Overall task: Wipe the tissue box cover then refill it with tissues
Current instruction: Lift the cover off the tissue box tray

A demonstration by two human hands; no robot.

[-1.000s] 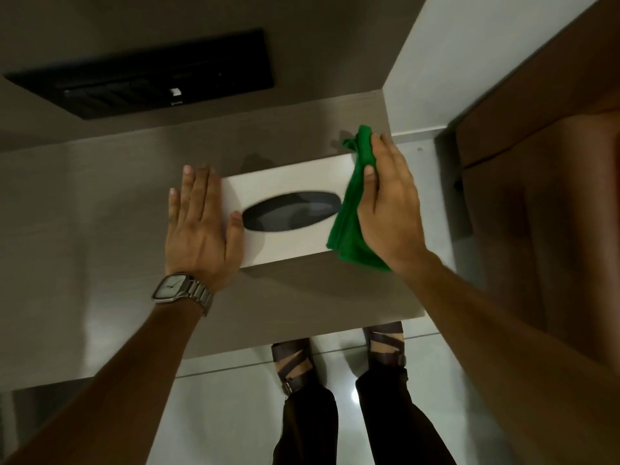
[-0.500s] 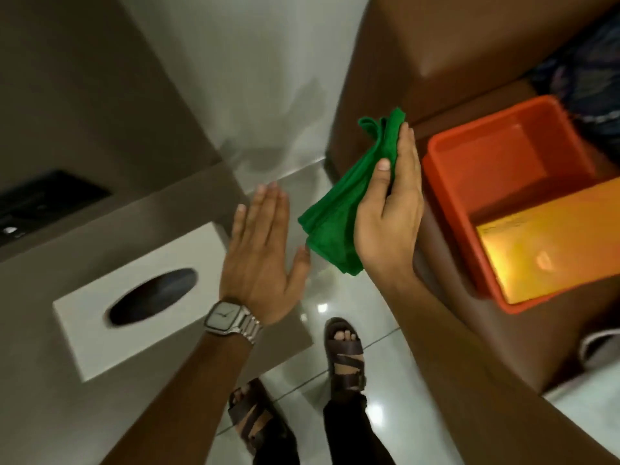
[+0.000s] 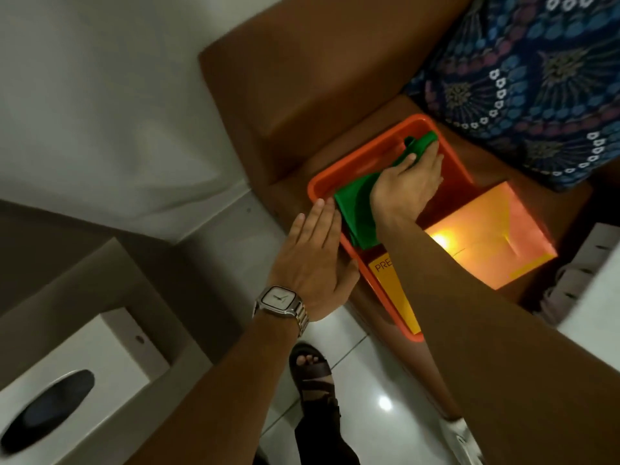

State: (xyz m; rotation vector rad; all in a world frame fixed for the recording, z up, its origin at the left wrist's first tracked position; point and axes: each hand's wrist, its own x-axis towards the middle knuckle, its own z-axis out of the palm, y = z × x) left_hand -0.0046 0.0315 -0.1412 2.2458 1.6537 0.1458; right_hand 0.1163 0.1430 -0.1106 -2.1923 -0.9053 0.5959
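One soft green cloth (image 3: 357,209), rectangular orange tub (image 3: 372,156)

1. The tissue box cover (image 3: 70,380) lies on the surface (image 3: 188,360) at lower left, its opening facing up.
2. A bin (image 3: 339,177) sits on a seat (image 3: 302,95) to the right, well apart from the cover.
3. A cloth (image 3: 357,209) lies in the bin's near-left part, under the right hand (image 3: 407,182).
4. A tissue pack (image 3: 486,236) fills the bin's right part.
5. The left hand (image 3: 312,263) hovers flat just beside the bin's left rim.
6. A patterned cushion (image 3: 536,78) lies behind the bin.
7. The floor (image 3: 379,380) lies between surface and seat.
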